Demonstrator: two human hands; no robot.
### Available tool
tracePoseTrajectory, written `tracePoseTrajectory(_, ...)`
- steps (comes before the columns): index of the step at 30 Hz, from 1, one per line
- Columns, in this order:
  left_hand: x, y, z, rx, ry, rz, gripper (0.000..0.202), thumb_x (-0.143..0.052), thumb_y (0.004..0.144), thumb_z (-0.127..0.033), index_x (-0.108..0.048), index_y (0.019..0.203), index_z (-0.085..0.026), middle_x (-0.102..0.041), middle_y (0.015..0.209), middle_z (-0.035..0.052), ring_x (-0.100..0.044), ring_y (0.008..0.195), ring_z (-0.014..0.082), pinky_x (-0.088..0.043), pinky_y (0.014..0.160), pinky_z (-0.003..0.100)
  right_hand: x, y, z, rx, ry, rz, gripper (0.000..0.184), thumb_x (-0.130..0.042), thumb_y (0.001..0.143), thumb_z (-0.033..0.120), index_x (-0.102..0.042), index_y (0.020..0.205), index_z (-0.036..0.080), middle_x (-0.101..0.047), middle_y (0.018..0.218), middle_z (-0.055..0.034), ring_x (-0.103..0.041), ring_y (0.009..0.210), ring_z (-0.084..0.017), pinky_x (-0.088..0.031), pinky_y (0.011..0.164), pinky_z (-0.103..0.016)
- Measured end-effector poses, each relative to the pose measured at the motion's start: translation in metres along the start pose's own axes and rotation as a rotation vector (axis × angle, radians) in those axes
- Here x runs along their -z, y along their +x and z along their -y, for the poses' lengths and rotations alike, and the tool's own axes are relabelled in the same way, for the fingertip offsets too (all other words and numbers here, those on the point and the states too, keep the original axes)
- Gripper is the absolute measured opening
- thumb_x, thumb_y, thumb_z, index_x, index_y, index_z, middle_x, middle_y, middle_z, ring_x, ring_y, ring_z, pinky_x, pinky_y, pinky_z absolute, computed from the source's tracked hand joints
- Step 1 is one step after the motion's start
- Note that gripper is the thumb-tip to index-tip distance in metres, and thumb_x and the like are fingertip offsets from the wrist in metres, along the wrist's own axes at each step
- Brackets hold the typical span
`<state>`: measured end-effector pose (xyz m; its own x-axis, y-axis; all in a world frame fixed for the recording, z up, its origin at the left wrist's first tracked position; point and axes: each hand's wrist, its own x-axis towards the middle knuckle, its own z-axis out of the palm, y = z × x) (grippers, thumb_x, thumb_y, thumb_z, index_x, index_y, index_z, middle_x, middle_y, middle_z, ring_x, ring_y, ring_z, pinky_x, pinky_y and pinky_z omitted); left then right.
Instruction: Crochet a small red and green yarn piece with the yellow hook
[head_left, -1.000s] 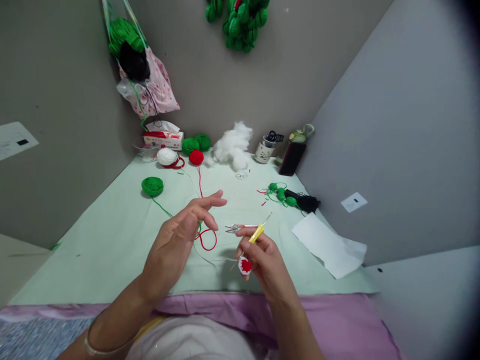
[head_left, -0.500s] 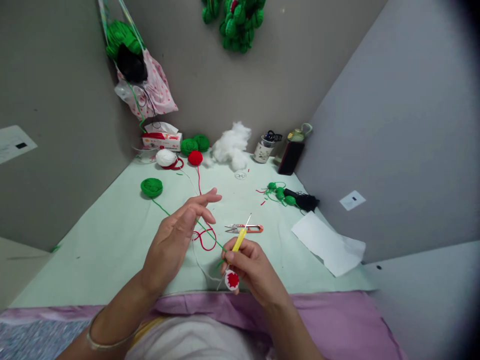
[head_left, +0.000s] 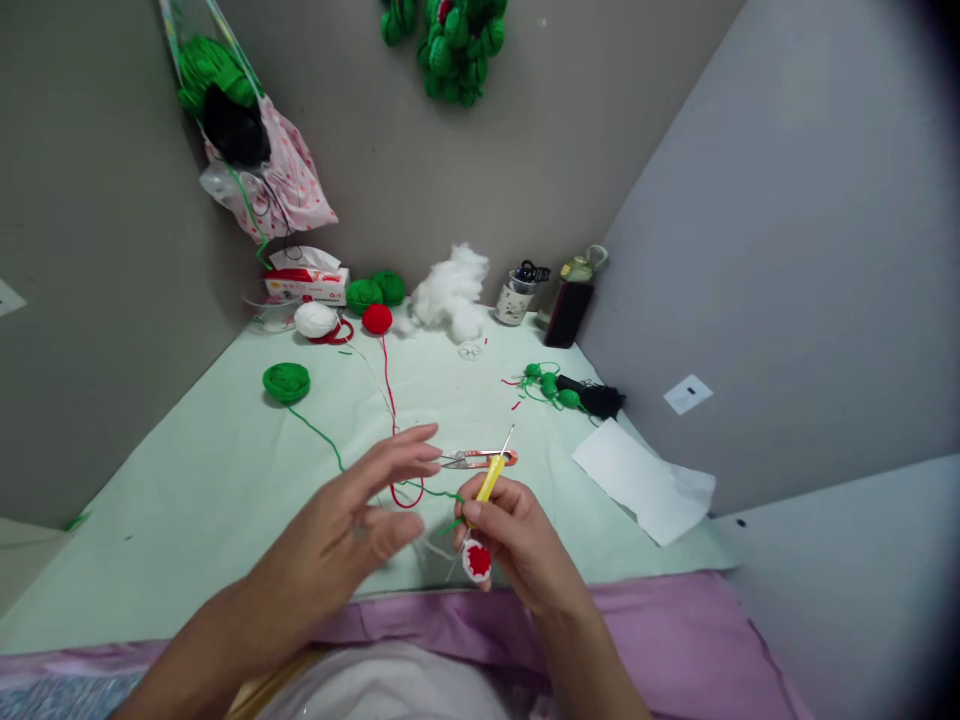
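My right hand is closed around a yellow-handled crochet hook, its metal tip pointing up and away. Below the handle, the same hand pinches a small round crochet piece, red in the middle with a white border. Green yarn runs slackly from those fingers behind my left hand to a green yarn ball. My left hand is open, its fingers stretched toward the right, apart from the piece. Just beyond the hook lie thread snips with orange handles. A red yarn loop is partly hidden behind my left fingers.
Along the back stand a tissue box, a white yarn ball, a red yarn ball, white stuffing, a cup and a dark phone. Green crochet pieces and white paper lie at right.
My left hand has lowered toward the table edge and come nearer my right hand. The green yarn, taut before, now hangs slack. My right hand keeps its hold.
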<state>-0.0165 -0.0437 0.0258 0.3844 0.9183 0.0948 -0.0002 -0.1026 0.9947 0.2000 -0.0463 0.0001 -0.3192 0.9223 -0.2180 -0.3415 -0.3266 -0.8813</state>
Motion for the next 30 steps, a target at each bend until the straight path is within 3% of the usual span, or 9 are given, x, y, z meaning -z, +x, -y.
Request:
tracePoseTrajectory(2,-0.015,0.001,-0.001,0.000,-0.128,0.092,0.048,-0.068,0.099,-0.049,-0.066,0.145,-0.037,-0.041,0.173,0.0054,-0.047,0.151,0.0371,-0.054,0.113,0.046,-0.003,-0.003,-0.004,-0.014,0.013,0.006,0.034,-0.088,0.077,0.045,-0.068,0.085,0.018,-0.072,0.062,0.0009,-0.055,0.040,-0.010,-0.042,0.037,-0.020)
tracePoseTrajectory(4,-0.028,0.006,0.000,-0.015,-0.283,0.068,0.046,-0.067,0.099,-0.052,-0.068,0.141,-0.035,-0.049,0.168,0.0068,-0.043,0.155,0.0359,-0.045,0.122,0.049,-0.006,-0.006,-0.008,-0.009,0.014,0.024,0.033,-0.088,0.077,0.043,-0.069,0.086,0.018,-0.073,0.063,0.0006,-0.059,0.043,-0.011,-0.045,0.041,-0.021)
tracePoseTrajectory(7,-0.036,0.014,0.003,-0.102,-0.473,-0.109,0.039,-0.050,0.107,-0.052,-0.077,0.094,-0.027,-0.072,0.143,0.0073,-0.048,0.152,0.0338,-0.037,0.126,0.052,-0.009,-0.007,-0.009,-0.015,0.014,0.032,0.033,-0.089,0.076,0.043,-0.070,0.086,0.018,-0.072,0.063,0.0008,-0.060,0.043,-0.011,-0.046,0.044,-0.021)
tracePoseTrajectory(10,-0.031,0.017,0.010,-0.248,-0.174,-0.201,0.049,-0.049,0.109,-0.040,-0.069,0.067,-0.024,-0.078,0.130,0.0068,-0.047,0.152,0.0331,-0.025,0.131,0.053,-0.009,-0.007,-0.005,-0.022,0.030,-0.011,0.036,-0.092,0.071,0.045,-0.070,0.081,0.018,-0.071,0.062,0.0011,-0.060,0.044,-0.011,-0.045,0.043,-0.021)
tracePoseTrajectory(14,-0.031,0.014,0.019,-0.347,0.208,-0.269,0.018,-0.068,0.098,-0.026,-0.084,0.091,-0.026,-0.075,0.136,0.0084,-0.046,0.153,0.0351,-0.020,0.132,0.055,-0.010,-0.003,-0.005,0.018,0.030,-0.043,0.035,-0.092,0.072,0.045,-0.071,0.080,0.019,-0.071,0.063,0.0014,-0.061,0.047,-0.012,-0.046,0.045,-0.022)
tracePoseTrajectory(20,-0.051,0.014,0.013,0.194,-0.518,-0.264,0.013,-0.083,0.086,-0.038,-0.086,0.087,-0.026,-0.076,0.136,0.0083,-0.064,0.132,0.0356,-0.052,0.109,0.048,-0.012,-0.001,-0.014,0.100,-0.003,-0.030,0.031,-0.090,0.077,0.044,-0.078,0.093,0.020,-0.075,0.070,0.0000,-0.062,0.054,-0.012,-0.050,0.053,-0.023)
tracePoseTrajectory(22,-0.049,0.016,0.014,0.218,-0.633,-0.363,0.014,-0.088,0.080,-0.038,-0.086,0.085,-0.026,-0.081,0.117,0.0066,-0.068,0.121,0.0301,-0.053,0.105,0.041,-0.011,-0.003,-0.012,0.153,0.015,-0.043,0.027,-0.088,0.080,0.044,-0.079,0.091,0.021,-0.074,0.069,0.0002,-0.062,0.054,-0.012,-0.049,0.052,-0.023)
tracePoseTrajectory(25,-0.043,0.017,0.025,0.124,-0.507,-0.486,0.012,-0.090,0.080,-0.035,-0.087,0.087,-0.027,-0.080,0.096,0.0017,-0.068,0.104,0.0221,-0.052,0.098,0.032,-0.010,-0.004,-0.009,0.299,0.022,-0.138,0.024,-0.086,0.083,0.046,-0.079,0.087,0.023,-0.074,0.071,-0.0010,-0.066,0.062,-0.014,-0.052,0.058,-0.025)
tracePoseTrajectory(30,-0.048,0.015,0.035,0.163,-0.454,-0.364,0.028,-0.090,0.081,-0.033,-0.088,0.108,-0.030,-0.070,0.080,-0.0015,-0.062,0.077,0.0152,-0.052,0.076,0.027,-0.013,-0.003,-0.017,0.598,-0.188,-0.279,0.010,-0.079,0.092,0.036,-0.082,0.088,0.027,-0.078,0.083,-0.0036,-0.071,0.079,-0.019,-0.057,0.072,-0.032)
